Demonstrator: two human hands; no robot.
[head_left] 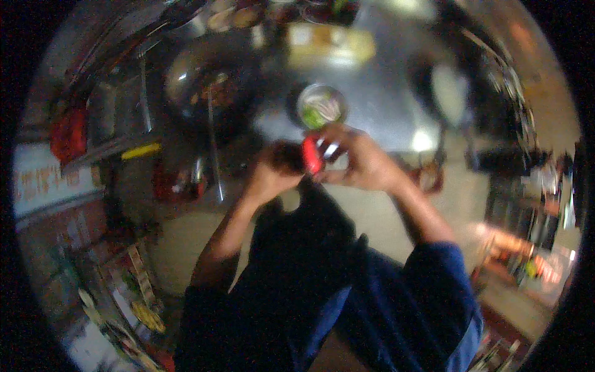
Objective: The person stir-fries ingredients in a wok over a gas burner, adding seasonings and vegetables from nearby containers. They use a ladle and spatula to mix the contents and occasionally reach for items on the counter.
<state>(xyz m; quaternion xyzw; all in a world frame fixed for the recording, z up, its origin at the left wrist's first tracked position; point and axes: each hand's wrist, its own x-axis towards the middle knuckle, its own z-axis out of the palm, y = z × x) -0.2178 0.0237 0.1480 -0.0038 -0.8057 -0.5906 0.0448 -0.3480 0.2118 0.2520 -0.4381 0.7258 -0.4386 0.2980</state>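
Both hands are raised before my body, close together, and the view is blurred. My right hand [365,156] curls its fingers and thumb around a small red object [311,156], too smeared to name. A bright glint shows between those fingers. Just left of it, my left hand [278,169] is curled, with its fingers in dark shadow near the red object. Whether it grips anything is hidden. Directly beyond my right fingertips, a round metal bowl [345,109] holds cut green and whitish vegetables [323,110] on a metal counter [381,111].
At left stands a dark wok [179,76] with brown food inside; a long metal handle [214,149] leans out of it. A yellowish tray or box [330,46] sits farther back. Right of the counter is a dark pan-like shape [418,79] beside something pale [450,90].
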